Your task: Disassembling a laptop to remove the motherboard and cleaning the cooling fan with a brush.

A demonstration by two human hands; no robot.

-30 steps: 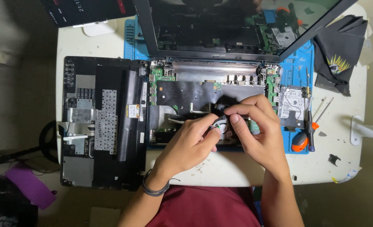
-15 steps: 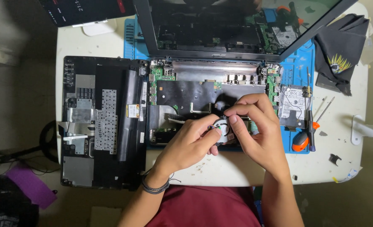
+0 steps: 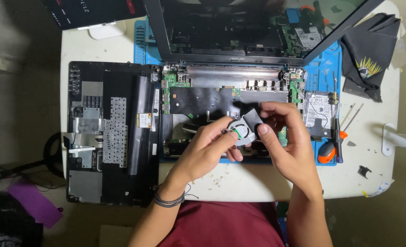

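Cooling fan (image 3: 242, 129), small, flat and grey-black with a round hub, is held up between both hands just above the front part of an opened laptop base (image 3: 226, 103). The left hand (image 3: 203, 153) is closed on the fan's near left edge, with the fingertips pinched against it; a dark braided band is worn on that wrist. The right hand (image 3: 287, 146) is closed on the fan's right side, the thumb pressed on its near face and the fingers curled over its far edge. Exposed green circuit boards and a black shielding sheet are seen inside the laptop base, and the dark screen (image 3: 239, 27) is tilted up behind it. The base is set on a blue work mat (image 3: 324, 68) on a white table (image 3: 239, 180). A removed black keyboard cover (image 3: 109, 132) is laid face down just left of the base. A silver hard drive (image 3: 318, 110) is seen at the right edge of the base, with a screwdriver (image 3: 336, 123) just beside it and an orange-and-black tool (image 3: 326, 152) near the mat's front corner. A folded black cloth (image 3: 370, 55) is placed at the table's far right corner.
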